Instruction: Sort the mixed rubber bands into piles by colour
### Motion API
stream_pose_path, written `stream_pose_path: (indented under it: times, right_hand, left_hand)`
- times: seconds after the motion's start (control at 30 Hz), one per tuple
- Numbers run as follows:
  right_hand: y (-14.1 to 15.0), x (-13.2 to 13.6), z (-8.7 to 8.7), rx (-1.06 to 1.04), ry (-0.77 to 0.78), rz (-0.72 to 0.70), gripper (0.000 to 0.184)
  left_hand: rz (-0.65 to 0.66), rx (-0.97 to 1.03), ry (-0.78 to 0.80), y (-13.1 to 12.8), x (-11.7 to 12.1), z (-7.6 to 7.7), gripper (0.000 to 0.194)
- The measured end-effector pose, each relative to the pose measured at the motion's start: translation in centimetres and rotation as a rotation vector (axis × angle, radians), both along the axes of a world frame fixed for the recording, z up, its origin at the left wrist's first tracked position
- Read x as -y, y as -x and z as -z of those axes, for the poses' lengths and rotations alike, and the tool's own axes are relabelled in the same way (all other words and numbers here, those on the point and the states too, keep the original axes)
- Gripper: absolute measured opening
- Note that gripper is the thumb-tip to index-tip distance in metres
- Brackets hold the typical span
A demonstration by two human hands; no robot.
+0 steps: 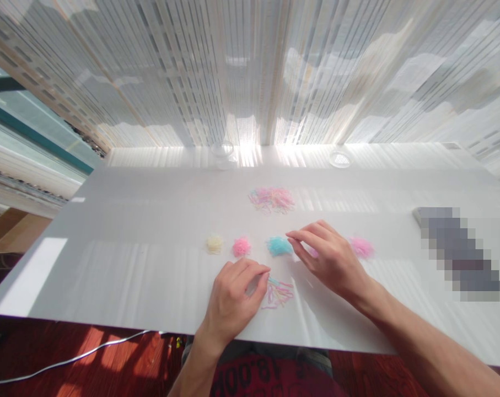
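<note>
White table (pixel 129 231): sunlit and striped with shadow, and both hands are at work over its near half.
Left hand (pixel 235 295): down at the near edge, thumb and forefinger nearly meeting right at the left end of the loose spread (pixel 280 295); whether a strand is caught between them, I cannot tell.
Right hand (pixel 330 256): fingertips brought together just by the right edge of the blue pile (pixel 278 246); too small to tell if anything is pinched there.
Loose spread: thin pastel strands, pink, yellow, lilac and blue, fanned out between the hands on the near side.
Middle row: from the left, yellow pile (pixel 214 244), then pink pile (pixel 242 246) just beyond the left hand, then blue; lilac pile (pixel 313 252) peeks out, largely covered by the right hand, and orchid-pink pile (pixel 361 247) sits to its right.
Mixed pile (pixel 272 199): farther out, beyond the row, colours all tangled.
Clear plastic: cup (pixel 224 158) at the far edge, left of centre; round lid (pixel 339 160) lying flat, far right of it.
Right side: pixelated patch (pixel 464 253) hides whatever lies there.
Backdrop: striped sheer curtain (pixel 250 71) along the far edge.
</note>
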State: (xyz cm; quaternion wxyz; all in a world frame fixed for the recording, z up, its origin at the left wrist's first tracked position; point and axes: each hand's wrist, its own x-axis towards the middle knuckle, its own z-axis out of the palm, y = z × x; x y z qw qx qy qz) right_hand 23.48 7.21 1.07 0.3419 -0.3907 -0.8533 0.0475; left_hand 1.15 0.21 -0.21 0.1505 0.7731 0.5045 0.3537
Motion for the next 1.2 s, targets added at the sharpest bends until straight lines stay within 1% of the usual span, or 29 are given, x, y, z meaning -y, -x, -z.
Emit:
stream_pose_path:
  times: [0.1, 0.13, 0.17, 0.3, 0.37, 0.47, 0.57, 0.8, 1.03, 1.2]
  right_hand:
    - [-0.2, 0.2, -0.4, -0.005, 0.011, -0.009, 0.015]
    - [-0.3, 0.2, -0.5, -0.003, 0.025, -0.032, 0.014]
    - [-0.5, 0.3, -0.7, 0.004, 0.047, -0.075, 0.014]
    - [-0.6, 0.8, -0.9, 0.081, 0.167, -0.318, 0.017]
    - [-0.4, 1.3, -0.8, 0.138, 0.207, -0.369, 0.018]
    - [0.0, 1.8, -0.3, 0.227, 0.247, -0.386, 0.017]
    - [0.2, 2.2, 0.2, 0.264, 0.272, -0.383, 0.015]
    - [0.5, 2.3, 1.0, 0.227, 0.237, -0.362, 0.015]
    - [0.6, 2.2, 0.9, 0.162, 0.207, -0.353, 0.014]
    - [0.6, 2.1, 0.8, 0.134, 0.207, -0.361, 0.014]
  left_hand:
    - [0.0, 0.009, 0.028, 0.1, 0.0, 0.0, 0.013]
    - [0.005, 0.009, 0.044, 0.2, 0.1, -0.1, 0.014]
    - [0.014, 0.006, 0.062, 0.4, 0.1, -0.1, 0.015]
    - [0.088, -0.048, 0.149, 1.0, 0.1, -0.5, 0.022]
    - [0.113, -0.083, 0.169, 1.2, 0.1, -0.6, 0.022]
    - [0.132, -0.113, 0.145, 1.4, -0.1, -0.4, 0.018]
    - [0.153, -0.106, 0.112, 1.5, -0.2, 0.0, 0.016]
    - [0.159, -0.075, 0.047, 1.5, -0.1, 0.4, 0.014]
    - [0.165, -0.007, 0.04, 1.6, -0.1, 0.1, 0.015]
    - [0.182, 0.024, 0.028, 1.6, 0.1, 0.2, 0.013]
